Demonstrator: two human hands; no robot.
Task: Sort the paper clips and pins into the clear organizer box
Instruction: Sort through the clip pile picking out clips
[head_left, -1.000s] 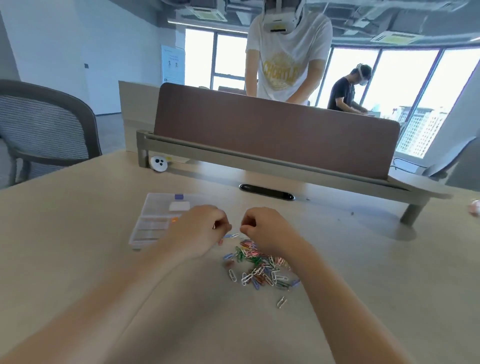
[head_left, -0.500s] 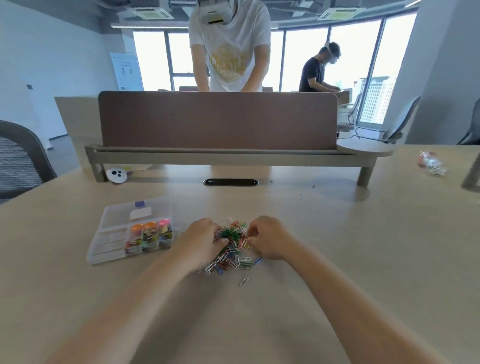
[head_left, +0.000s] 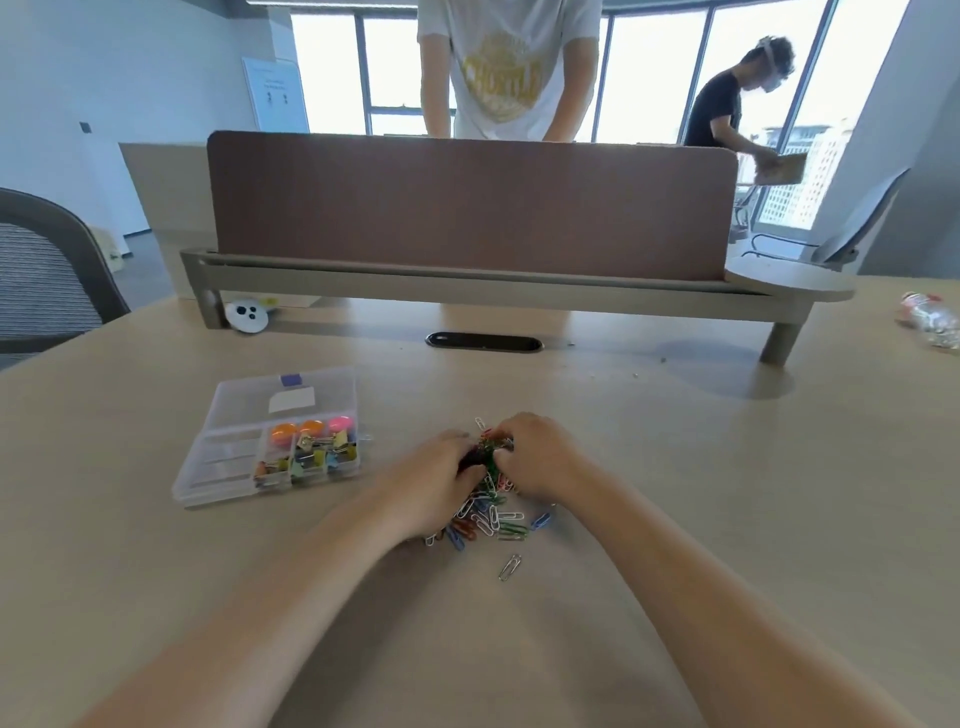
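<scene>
- A stray clip lies nearest on the table, just apart from the rest and not yet gathered.
- The paper clips sit in a loose coloured heap between the two wrists. None that I can make out are in the box, so most of the sorting appears to be left.
- The left hand has its fingers curled into the far end of the heap, closing on a clump of clips.
- The right hand mirrors it, fingers bent tight on the same clump. The two hands meet almost knuckle to knuckle, so this looks like a scoop-up, with the carry to the box still ahead.
- Pins cannot be told apart from clips in the heap.
- The organizer box stands open to the left of the hands, near them but not touching.
- Its right-hand compartments hold binder clips and three round pieces, orange and pink, which may be the pins.
- Its left-hand compartments look bare, so there is room for the clips.
- A desk screen stands beyond.
</scene>
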